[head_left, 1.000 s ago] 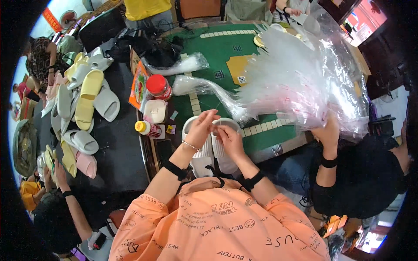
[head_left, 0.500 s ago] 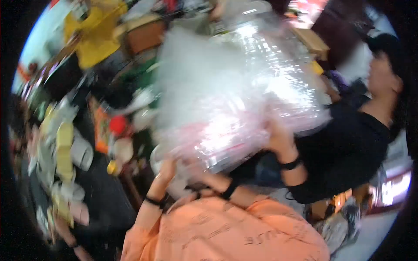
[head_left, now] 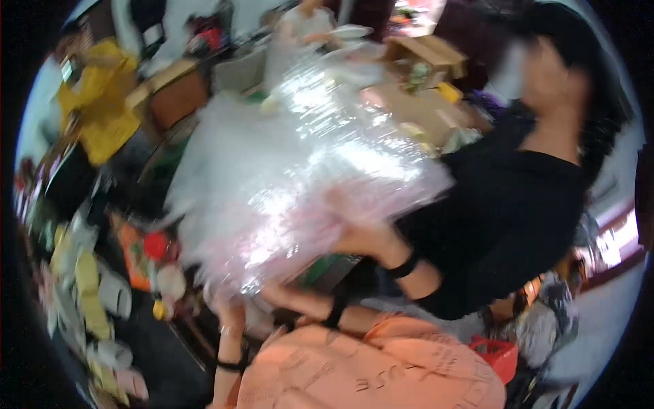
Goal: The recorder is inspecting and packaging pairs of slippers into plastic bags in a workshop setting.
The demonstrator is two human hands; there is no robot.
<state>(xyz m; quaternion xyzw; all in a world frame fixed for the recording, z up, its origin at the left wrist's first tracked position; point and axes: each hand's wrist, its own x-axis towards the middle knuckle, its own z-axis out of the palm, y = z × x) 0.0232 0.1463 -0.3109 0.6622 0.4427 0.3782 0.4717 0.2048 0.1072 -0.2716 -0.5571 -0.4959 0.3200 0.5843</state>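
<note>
A big stack of shiny clear plastic bags, pinkish along its near edge, spreads in front of me. My left hand is closed on its near left corner. Beside it, my right hand grips the near edge, with fingers partly hidden and blurred by motion. Both my wrists wear black bands. From the right, the hand of a person in black lies on the same stack, near its right part.
White and yellow slippers stand along the left. A red-capped jar is near the bags. Cardboard boxes and a yellow bag lie farther back. Another person is at the back. A red basket-like thing shows at lower right.
The plastic bags and my hands have shifted left and slightly down in the picture. The person in black appears farther left, a hand still on the bags. The whole view has swung.
</note>
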